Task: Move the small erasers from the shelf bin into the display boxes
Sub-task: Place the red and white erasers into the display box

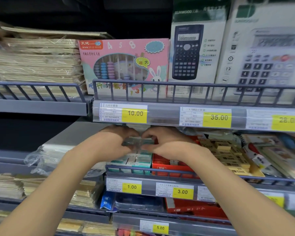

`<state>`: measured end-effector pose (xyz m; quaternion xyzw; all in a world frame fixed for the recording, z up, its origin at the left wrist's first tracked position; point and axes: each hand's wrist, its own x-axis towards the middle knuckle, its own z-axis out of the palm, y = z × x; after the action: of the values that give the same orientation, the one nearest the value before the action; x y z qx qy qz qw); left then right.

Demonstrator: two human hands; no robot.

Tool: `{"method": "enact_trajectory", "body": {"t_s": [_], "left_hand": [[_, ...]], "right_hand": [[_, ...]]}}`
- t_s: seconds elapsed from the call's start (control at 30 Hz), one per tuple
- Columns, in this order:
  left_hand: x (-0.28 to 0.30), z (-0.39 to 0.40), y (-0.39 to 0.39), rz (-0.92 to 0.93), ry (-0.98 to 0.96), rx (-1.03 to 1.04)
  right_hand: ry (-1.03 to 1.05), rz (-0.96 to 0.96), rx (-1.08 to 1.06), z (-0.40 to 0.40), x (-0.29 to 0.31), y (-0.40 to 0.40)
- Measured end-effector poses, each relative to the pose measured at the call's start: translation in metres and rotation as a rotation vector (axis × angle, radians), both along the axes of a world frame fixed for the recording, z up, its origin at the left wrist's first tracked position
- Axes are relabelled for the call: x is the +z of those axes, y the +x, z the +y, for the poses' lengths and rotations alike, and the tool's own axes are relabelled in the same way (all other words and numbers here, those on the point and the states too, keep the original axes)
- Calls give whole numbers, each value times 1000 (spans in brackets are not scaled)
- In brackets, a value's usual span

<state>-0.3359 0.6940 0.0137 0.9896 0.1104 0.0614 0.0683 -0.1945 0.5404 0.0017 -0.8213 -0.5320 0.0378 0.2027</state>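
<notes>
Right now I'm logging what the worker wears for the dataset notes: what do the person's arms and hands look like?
Both forearms are bare as far as the frame shows, with no sleeves in view. The left hand and the right hand carry no gloves. No watch, bracelet or ring shows at the wrists or fingers, though the picture is a little blurred there.

a pink cardboard abacus box (124, 65) is showing a white rabbit and pastel bead rows. the white calculator carton (194, 53) is carrying a dark navy calculator picture under a green band. yellow price tags (134, 113) are standing out against grey metal shelf rails (160, 86). a teal-and-white display box (134, 161) is sitting beside a red display box (167, 165), and cream erasers with black print (226, 152) are filling a bin.
</notes>
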Motion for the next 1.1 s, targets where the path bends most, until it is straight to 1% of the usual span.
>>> {"method": "enact_trajectory", "body": {"t_s": [0.07, 0.13, 0.2, 0.27, 0.37, 0.4, 0.47, 0.53, 0.63, 0.73, 0.87, 0.97, 1.1], "left_hand": [[-3, -10, 0, -120, -62, 47], [-3, -32, 4, -201, -142, 58], [-3, -62, 11, -290, -202, -18], [-3, -92, 26, -346, -233, -78], [-13, -126, 58, -287, -207, -105], [-14, -136, 68, -254, -200, -121], [-15, -154, 84, -175, -174, -149], [-17, -165, 96, -87, -157, -178], [-21, -173, 110, -14, -112, -177], [-22, -175, 119, 7, 1, -199], [-23, -174, 129, 84, 22, -196], [-22, -171, 136, 99, 39, -191], [-16, -173, 150, 21, 24, -141]], "right_hand": [[104, 14, -42, -26, 0, 4], [178, 26, -84, -58, -2, 10], [191, 21, -148, -93, -3, 19], [162, 31, -230, -128, -3, 32], [139, 16, -353, -172, -1, 52], [98, -11, -378, -183, 0, 59], [-50, -81, -413, -200, 0, 70], [-191, -111, -414, -209, -1, 76], [-296, -137, -381, -217, -4, 83], [-306, -139, -362, -218, -5, 89], [-299, -149, -364, -215, -10, 93], [-293, -144, -349, -217, -9, 93], [-265, -100, -358, -225, -5, 97]]}}
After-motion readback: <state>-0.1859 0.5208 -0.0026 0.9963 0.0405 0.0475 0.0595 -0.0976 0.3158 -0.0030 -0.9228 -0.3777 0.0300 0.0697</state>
